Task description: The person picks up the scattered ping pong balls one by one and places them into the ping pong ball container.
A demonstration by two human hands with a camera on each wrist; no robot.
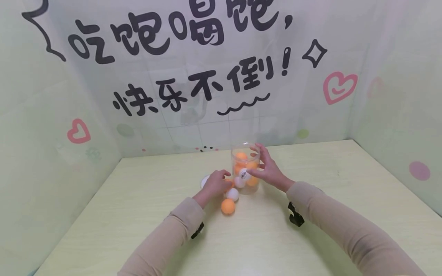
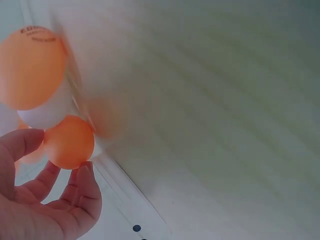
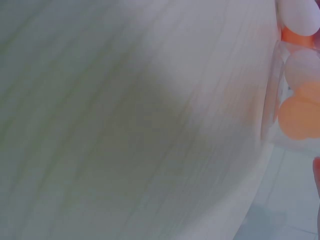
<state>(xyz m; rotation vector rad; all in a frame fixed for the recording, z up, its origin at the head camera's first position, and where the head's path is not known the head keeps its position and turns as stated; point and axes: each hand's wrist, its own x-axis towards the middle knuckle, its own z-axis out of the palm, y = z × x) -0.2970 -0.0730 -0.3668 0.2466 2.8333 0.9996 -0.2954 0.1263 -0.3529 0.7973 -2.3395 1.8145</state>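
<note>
A clear cylindrical container stands upright on the table, holding several orange and white table tennis balls. My right hand grips its right side, thumb in front and fingers towards the back near the rim. Left of the container, my left hand pinches an orange table tennis ball between thumb and fingertips. A white ball and another orange ball lie on the table in front of the container. In the right wrist view, only a bit of my right hand shows beside the container.
A round white object lies partly hidden behind my left hand; its kind cannot be told. The pale wooden table meets a printed backdrop just behind the container, with side walls at left and right.
</note>
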